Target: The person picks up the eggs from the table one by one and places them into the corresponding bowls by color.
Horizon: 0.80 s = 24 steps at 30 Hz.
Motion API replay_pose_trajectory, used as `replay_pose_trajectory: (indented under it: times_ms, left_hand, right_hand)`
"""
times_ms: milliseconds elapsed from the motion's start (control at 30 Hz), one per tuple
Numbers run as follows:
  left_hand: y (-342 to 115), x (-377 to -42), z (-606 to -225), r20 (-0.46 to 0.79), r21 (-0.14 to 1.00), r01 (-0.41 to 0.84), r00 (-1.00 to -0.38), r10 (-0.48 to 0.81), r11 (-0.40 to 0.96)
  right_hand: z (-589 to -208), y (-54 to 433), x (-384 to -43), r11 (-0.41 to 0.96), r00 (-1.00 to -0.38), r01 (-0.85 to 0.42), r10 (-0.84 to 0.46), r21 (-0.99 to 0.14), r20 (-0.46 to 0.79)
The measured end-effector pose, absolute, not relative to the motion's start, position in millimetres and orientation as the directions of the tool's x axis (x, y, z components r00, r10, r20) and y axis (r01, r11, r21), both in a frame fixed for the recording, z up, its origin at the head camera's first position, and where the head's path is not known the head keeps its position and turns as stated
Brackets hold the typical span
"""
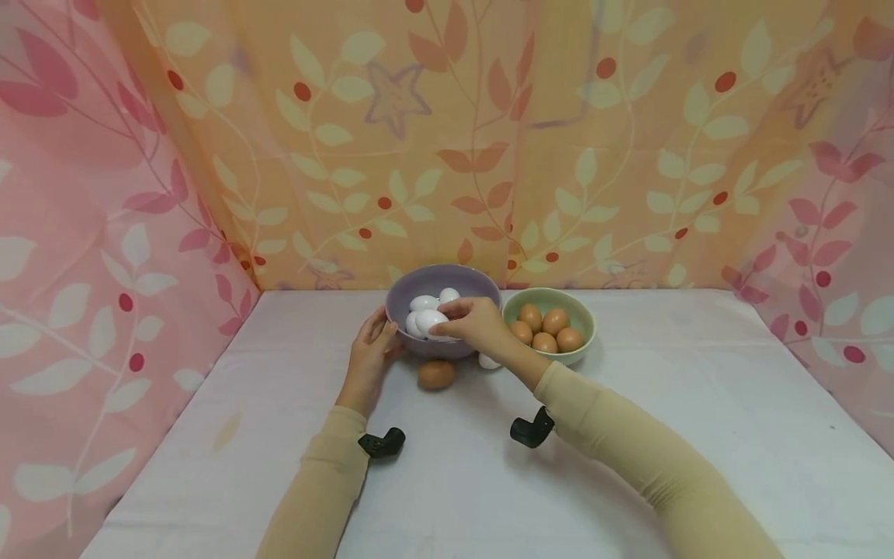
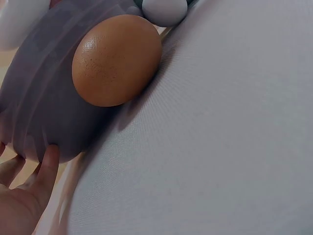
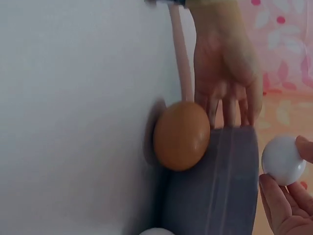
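My right hand (image 1: 482,324) pinches a white egg (image 1: 428,321) between thumb and fingertips, over the purple bowl (image 1: 447,278). Several other white eggs (image 1: 423,303) lie inside that bowl. Against the bowl's left side rests my left hand (image 1: 369,357), its fairly straight fingers (image 2: 48,169) touching the outer wall. A brown egg (image 1: 436,375) sits on the table just in front of the bowl. Partly hidden below my right wrist, one more white egg (image 1: 489,362) lies between the two bowls.
To the right stands a pale green bowl (image 1: 590,335) holding several brown eggs (image 1: 545,342). A white cloth covers the table (image 1: 447,481). Patterned orange and pink curtains (image 1: 475,140) enclose the back and sides.
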<state>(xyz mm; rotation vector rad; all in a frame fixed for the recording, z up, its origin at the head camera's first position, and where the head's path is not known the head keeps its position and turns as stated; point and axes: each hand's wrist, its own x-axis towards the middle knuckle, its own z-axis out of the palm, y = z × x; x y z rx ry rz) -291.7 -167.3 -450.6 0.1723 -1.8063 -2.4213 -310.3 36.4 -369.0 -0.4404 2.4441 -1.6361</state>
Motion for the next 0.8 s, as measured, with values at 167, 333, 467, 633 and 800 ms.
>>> replay_pose_trajectory:
  times_ms: [167, 333, 467, 633, 800]
  left_hand:
    - [-166.5, -290.6, -450.0, -0.012, 0.961, 0.033, -0.987, -0.160, -0.276]
    - [-166.4, -290.4, -449.8, -0.007, 0.959, 0.037, -0.988, -0.154, -0.281]
    - [-166.1, -289.9, -448.8, -0.012, 0.959, 0.033, -0.988, -0.156, -0.281]
    - [-166.6, -289.2, -447.9, -0.021, 0.963, 0.024, -0.987, -0.161, -0.269]
    - [-167.2, -289.5, -448.2, -0.028, 0.964, 0.017, -0.986, -0.164, -0.265]
  right_hand:
    - [-376.1, 32.5, -324.5, 0.425, -0.934, -0.201, -0.354, -0.883, 0.043]
    - [-385.4, 28.3, -335.1, 0.465, -0.930, -0.234, -0.363, -0.854, 0.057]
    - [-389.1, 25.3, -341.0, 0.464, -0.925, -0.228, -0.377, -0.856, 0.042]
    - [-388.7, 21.4, -343.4, 0.491, -0.925, -0.221, -0.380, -0.842, 0.021]
    - [-389.0, 18.9, -343.7, 0.540, -0.927, -0.244, -0.373, -0.805, 0.031]
